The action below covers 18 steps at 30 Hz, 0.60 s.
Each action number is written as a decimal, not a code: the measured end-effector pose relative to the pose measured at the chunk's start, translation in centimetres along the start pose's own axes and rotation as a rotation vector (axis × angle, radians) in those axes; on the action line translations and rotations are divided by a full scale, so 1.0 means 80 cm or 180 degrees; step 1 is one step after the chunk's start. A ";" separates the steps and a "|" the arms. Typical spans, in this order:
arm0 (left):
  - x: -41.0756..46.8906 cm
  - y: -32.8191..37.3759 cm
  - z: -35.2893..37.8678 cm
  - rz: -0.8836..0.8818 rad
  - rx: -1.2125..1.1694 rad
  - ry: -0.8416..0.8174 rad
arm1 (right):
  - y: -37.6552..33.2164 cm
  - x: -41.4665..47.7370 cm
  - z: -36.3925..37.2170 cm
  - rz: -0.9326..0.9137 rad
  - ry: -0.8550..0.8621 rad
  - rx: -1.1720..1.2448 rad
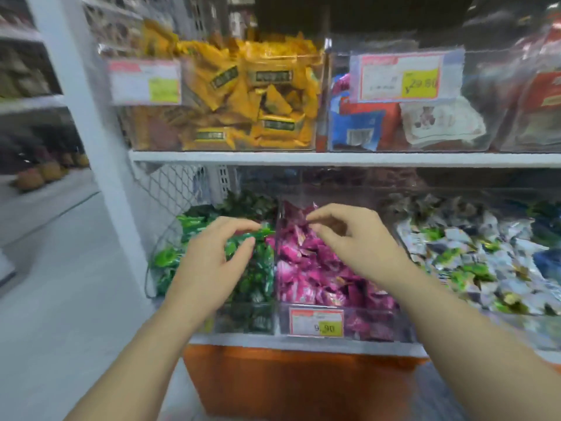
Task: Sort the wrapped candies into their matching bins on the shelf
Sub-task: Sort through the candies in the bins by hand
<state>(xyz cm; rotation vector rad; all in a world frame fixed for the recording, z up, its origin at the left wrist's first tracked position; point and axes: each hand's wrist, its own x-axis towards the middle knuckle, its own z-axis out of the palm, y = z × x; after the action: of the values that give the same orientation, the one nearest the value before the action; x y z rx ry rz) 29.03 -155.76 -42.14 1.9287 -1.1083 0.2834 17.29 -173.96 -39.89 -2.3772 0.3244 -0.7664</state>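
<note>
A shop aisle with a grey floor (60,268) runs off to the left of a white shelf (334,158) that carries clear plastic bins. On the lower level the green bin (243,322) stands against the left side of the pink bin (379,325), which wears a price tag (315,322) on its front.

The left hand (209,259) hovers over the green candies (258,281), fingers curled, with thumb and forefinger pinching one green candy (258,234) right at the wall shared by the two bins. The right hand (352,241) hangs over the pink candies (318,268), its fingers bent and thumb and forefinger tips nearly meeting; blur hides whether a wrapper sits between them.

Right of the pink bin lies a heap of white-and-green candies (470,253). Above, yellow candies (258,95) fill one bin, mixed packets (364,123) the next. An orange base (288,384) sits beneath the shelf.
</note>
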 end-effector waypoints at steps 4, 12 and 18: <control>-0.024 -0.044 -0.040 -0.0231 0.0164 0.0256 | -0.044 0.005 0.055 -0.0297 -0.0582 0.0233; -0.050 -0.096 -0.096 -0.0601 0.0154 0.0253 | -0.077 0.020 0.108 -0.0402 -0.2397 -0.0275; -0.061 -0.109 -0.099 -0.0994 0.0263 -0.0245 | -0.093 0.036 0.131 -0.0552 -0.3560 -0.1123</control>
<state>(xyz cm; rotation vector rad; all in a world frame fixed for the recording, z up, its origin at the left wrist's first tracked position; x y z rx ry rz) 34.73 -144.78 -45.14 2.1666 -0.8375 0.0847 26.12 -164.23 -40.71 -2.7612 -0.2451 0.6582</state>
